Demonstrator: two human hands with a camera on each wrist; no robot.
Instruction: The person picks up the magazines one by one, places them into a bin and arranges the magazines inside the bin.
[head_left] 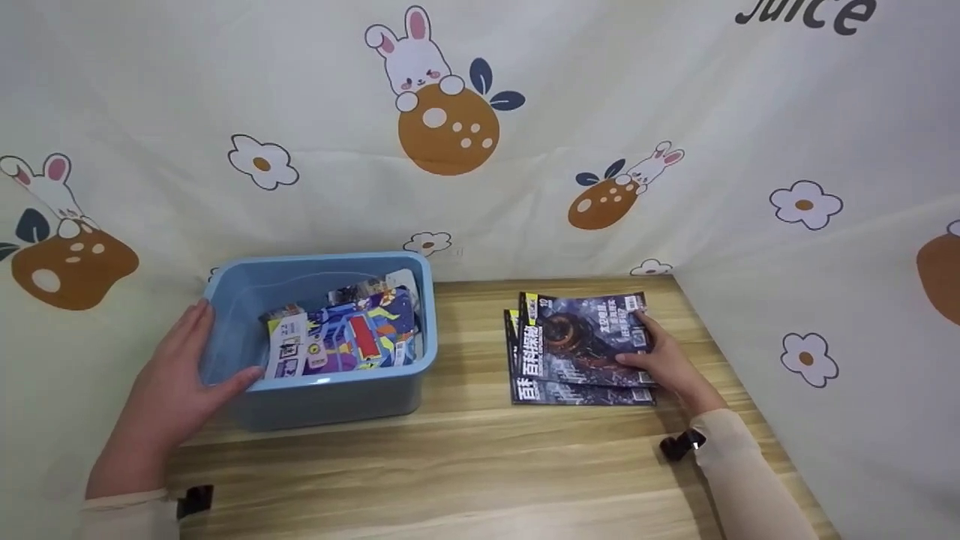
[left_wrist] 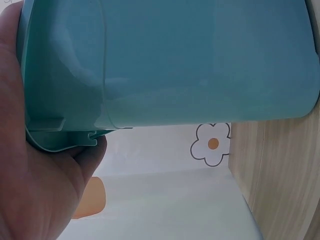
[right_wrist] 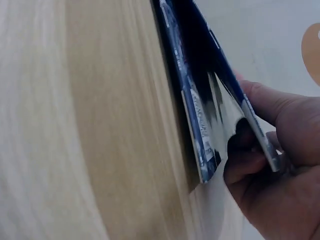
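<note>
A light blue plastic bin [head_left: 315, 409] stands on the left of the table. My left hand [head_left: 169, 382] grips its rim at the near left corner, thumb along the front edge; the left wrist view shows the palm [left_wrist: 35, 185] against the rim. On the right, two dark magazines with the same cover lie one over the other. My right hand [head_left: 671, 367] pinches the upper magazine [head_left: 585, 337] at its right edge. In the right wrist view this magazine [right_wrist: 255, 125] is tilted up off the lower magazine [right_wrist: 187, 100], with fingers underneath.
Inside the bin are a colourful printed booklet or packet [head_left: 360, 337], a white printed sheet [head_left: 289, 345] and other small packaged things. The wooden table [head_left: 480, 472] meets a patterned cloth [head_left: 510, 217] at the back and sides.
</note>
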